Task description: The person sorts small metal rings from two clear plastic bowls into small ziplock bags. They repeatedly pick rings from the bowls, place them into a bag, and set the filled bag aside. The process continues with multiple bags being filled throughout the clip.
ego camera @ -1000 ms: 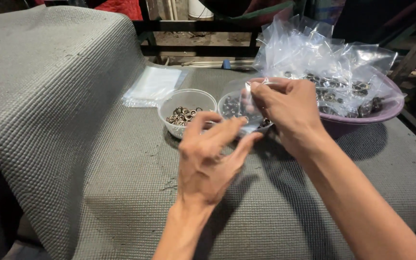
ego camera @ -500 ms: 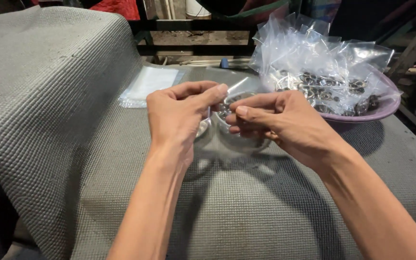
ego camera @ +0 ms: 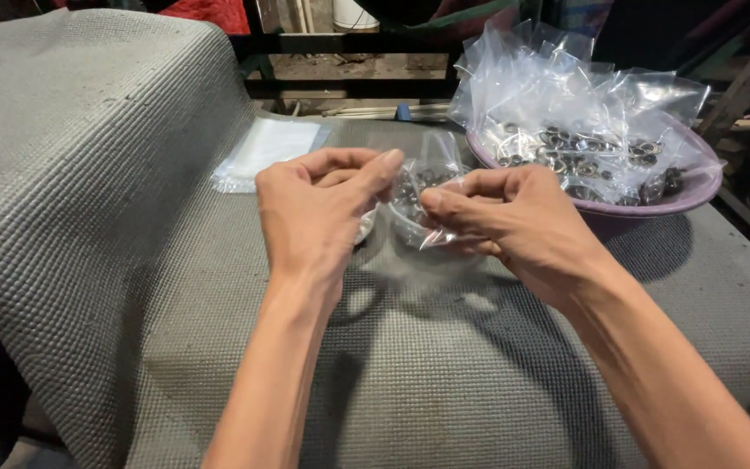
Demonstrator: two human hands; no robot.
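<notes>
Both my hands hold one small clear plastic bag (ego camera: 423, 174) with small dark metal rings inside. My left hand (ego camera: 319, 204) pinches its top edge between thumb and fingers. My right hand (ego camera: 514, 221) pinches the other side, fingers curled. The bag hangs above two small bowls, mostly hidden behind my hands; a bit of the white bowl's rim (ego camera: 363, 227) shows under my left hand.
A purple basin (ego camera: 696, 191) at the right is heaped with filled clear bags (ego camera: 566, 104) of metal rings. A stack of flat empty bags (ego camera: 266, 148) lies at the left. Grey textured matting (ego camera: 132, 243) covers the table and rises in a hump at the left.
My left hand rose from the mat below the bowls and took hold of the bag with my right. Both hands now pinch it close together over the bowls.
</notes>
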